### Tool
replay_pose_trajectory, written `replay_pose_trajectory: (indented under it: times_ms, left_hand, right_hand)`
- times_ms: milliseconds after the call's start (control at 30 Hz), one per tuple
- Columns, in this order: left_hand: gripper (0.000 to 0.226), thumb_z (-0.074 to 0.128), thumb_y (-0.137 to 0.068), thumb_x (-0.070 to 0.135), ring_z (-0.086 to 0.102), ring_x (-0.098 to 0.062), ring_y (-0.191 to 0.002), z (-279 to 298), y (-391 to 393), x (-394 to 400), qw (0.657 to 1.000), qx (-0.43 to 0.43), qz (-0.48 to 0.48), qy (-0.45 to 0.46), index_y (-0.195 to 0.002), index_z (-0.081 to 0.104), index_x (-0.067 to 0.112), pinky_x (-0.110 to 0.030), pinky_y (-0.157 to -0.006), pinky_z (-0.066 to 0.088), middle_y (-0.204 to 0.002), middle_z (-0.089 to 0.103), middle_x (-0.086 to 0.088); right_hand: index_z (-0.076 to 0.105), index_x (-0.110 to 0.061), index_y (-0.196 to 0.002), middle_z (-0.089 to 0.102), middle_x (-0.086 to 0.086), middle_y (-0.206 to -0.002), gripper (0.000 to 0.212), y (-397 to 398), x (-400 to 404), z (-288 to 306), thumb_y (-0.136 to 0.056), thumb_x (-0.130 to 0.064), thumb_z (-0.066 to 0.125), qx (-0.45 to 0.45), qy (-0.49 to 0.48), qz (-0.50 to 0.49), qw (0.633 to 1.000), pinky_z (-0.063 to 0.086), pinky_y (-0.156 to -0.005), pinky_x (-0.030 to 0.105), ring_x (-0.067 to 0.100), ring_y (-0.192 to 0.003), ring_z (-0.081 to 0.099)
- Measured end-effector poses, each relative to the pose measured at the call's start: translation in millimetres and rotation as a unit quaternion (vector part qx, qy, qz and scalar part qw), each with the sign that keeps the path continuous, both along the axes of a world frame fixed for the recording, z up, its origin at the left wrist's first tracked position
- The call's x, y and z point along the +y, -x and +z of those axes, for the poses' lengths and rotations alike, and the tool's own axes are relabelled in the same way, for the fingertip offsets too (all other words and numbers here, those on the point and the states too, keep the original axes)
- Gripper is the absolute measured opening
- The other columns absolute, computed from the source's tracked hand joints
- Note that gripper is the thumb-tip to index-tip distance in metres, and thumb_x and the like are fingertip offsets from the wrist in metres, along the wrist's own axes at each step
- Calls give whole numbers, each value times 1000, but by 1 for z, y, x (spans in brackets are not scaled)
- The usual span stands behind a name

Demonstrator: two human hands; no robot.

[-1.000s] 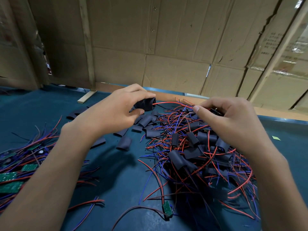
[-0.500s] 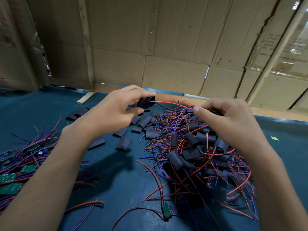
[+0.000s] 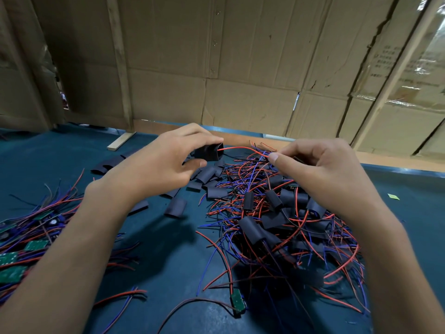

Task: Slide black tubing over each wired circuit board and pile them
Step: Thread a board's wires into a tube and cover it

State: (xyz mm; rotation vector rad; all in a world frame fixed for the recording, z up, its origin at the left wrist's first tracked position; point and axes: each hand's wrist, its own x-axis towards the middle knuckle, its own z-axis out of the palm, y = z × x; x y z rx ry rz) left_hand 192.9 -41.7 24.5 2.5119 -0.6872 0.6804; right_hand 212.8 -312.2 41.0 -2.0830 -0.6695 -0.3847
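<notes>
Left hand [image 3: 159,167]: thumb and forefinger curled around 1 black tube piece [image 3: 208,152], held above the table. A red wire [image 3: 243,149] exits the tube's right end and runs across to the right hand [image 3: 320,169], where thumb and forefinger pinch it at the tips; other fingers curled in. Whether a board sits inside the held tube: cannot tell.

Below the right hand: pile of sleeved boards [image 3: 277,220], black tubes tangled in red and blue wires. Loose empty tube pieces [image 3: 175,207] lie between the hands and under the left one. Bare green boards with wires [image 3: 26,247] at far left. 1 stray green board [image 3: 237,301] near the front edge. All on a dark teal table [image 3: 168,256], cardboard wall [image 3: 240,68] behind.
</notes>
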Motion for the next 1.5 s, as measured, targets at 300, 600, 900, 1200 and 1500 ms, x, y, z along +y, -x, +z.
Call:
replay_pose_trajectory:
  times_ms: [300, 600, 900, 1200, 1500]
  left_hand:
    - [48, 66, -91, -4, 59, -22, -114, 0, 0, -10, 1000, -3, 11, -12, -137, 58, 9, -35, -100, 44, -127, 59, -4]
    - [35, 66, -89, -10, 66, -30, -100, 6, 6, -29, 997, -51, -50, -9, -122, 68, 1, -44, -90, 50, -108, 69, -12]
    - [35, 65, -90, -10, 63, -26, -94, 10, 7, -21, 998, -61, -22, 14, -122, 68, 3, -37, -85, 49, -106, 66, -9]
    - [46, 70, -90, 1, 62, -27, -108, 7, 5, -27, 999, -36, -25, -5, -135, 60, 3, -41, -95, 47, -121, 62, -11]
    - [43, 65, -92, -5, 62, -24, -108, 5, 7, -38, 994, -73, -78, -22, -134, 60, 1, -32, -97, 47, -121, 62, -10]
  right_hand:
    - [77, -18, -76, 57, -22, -54, 17, 4, 14, -3, -92, -24, 74, -27, 23, 50, 998, 31, -51, 8, -1, -49, 46]
    - [61, -26, -106, 73, -6, -99, 37, 1, 30, -12, -77, -33, 82, 84, -98, 43, 991, 53, -77, 33, 10, -82, 68]
    - [62, -2, -109, 76, 20, -92, 18, -4, 25, -11, -92, 3, 67, 216, -275, 64, 935, 57, -51, 29, 31, -78, 77]
    - [79, -12, -106, 75, 8, -79, 17, -1, 28, -11, -92, -7, 70, 145, -169, 101, 970, 34, -41, 10, 8, -49, 54]
    - [71, -6, -82, 73, 10, -72, 21, -6, 24, -12, -75, -23, 82, 244, -224, 78, 940, 24, -33, 15, 10, -43, 46]
